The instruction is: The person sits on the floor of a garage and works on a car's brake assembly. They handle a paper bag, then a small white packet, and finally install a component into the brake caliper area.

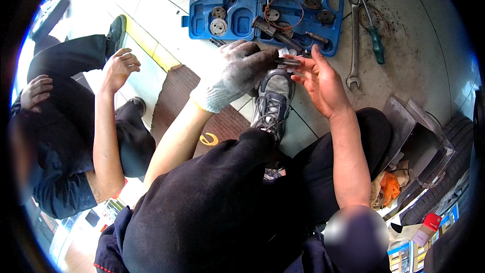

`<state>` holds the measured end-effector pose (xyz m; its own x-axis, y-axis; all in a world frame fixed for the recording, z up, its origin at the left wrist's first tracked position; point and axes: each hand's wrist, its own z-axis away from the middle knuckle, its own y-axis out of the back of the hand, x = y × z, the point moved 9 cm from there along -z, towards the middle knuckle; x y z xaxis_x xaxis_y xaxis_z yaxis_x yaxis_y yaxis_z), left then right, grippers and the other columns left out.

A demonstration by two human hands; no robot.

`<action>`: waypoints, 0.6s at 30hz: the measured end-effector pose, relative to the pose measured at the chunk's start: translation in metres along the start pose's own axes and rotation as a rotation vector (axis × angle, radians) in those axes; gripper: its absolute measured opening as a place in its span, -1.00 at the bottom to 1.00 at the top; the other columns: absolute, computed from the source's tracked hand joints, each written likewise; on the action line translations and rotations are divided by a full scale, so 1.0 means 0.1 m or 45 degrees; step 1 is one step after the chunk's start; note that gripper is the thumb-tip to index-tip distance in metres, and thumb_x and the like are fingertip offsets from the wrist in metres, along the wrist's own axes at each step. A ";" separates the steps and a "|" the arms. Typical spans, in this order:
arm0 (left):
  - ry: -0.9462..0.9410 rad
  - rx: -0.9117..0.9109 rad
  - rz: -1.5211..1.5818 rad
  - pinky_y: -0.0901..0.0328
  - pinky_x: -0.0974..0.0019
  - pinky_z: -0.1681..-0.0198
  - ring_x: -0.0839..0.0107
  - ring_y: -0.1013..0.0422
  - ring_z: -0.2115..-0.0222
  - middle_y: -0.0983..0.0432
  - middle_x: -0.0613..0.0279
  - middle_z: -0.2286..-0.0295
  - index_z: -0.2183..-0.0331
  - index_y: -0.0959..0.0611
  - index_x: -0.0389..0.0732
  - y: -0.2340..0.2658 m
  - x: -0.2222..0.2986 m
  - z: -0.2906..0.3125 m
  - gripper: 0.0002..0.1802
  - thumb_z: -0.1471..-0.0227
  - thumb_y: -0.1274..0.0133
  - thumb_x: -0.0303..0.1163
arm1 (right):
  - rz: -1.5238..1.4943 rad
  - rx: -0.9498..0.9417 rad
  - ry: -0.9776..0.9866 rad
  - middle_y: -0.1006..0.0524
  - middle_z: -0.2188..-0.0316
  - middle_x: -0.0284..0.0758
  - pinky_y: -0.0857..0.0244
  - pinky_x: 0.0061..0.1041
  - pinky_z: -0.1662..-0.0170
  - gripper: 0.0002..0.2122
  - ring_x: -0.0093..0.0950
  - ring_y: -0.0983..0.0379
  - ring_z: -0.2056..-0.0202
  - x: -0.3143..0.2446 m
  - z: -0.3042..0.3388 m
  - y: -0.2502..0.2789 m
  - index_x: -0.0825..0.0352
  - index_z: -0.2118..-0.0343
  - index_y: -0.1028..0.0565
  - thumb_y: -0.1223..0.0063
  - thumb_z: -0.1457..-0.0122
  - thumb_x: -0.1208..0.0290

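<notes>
Gloved left hand [237, 73] grips small metal cylindrical part [289, 62] above grey shoe [273, 98], bare right hand [318, 78] fingers spread wide beside it; keep part level w/ firm grip, support tip w/ right fingertips.

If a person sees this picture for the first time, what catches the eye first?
In the middle, a left hand in a grey work glove and a bare right hand hold a small metal part between them. Above them an open blue tool case lies on the floor. At the left a co-worker squats.
</notes>
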<state>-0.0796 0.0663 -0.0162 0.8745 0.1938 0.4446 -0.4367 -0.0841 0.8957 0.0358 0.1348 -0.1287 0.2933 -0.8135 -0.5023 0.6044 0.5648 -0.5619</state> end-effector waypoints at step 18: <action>0.257 -0.122 0.237 -0.45 0.21 0.28 0.12 -0.54 0.32 -0.56 0.02 0.27 0.18 -0.64 -0.15 -0.10 -0.10 0.00 -0.69 0.06 -0.18 -0.41 | 0.485 -0.145 0.646 -0.27 -0.17 -0.19 0.00 -0.34 -0.23 -0.38 -0.32 -0.22 -0.17 -0.41 0.14 -0.20 0.30 0.15 -0.58 0.42 -0.29 -0.16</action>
<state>-0.0841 0.0650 -0.0296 0.7221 0.3751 0.5812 -0.6120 -0.0452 0.7896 0.0221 0.1551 -0.0875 0.0681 -0.4019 -0.9131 0.4365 0.8350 -0.3350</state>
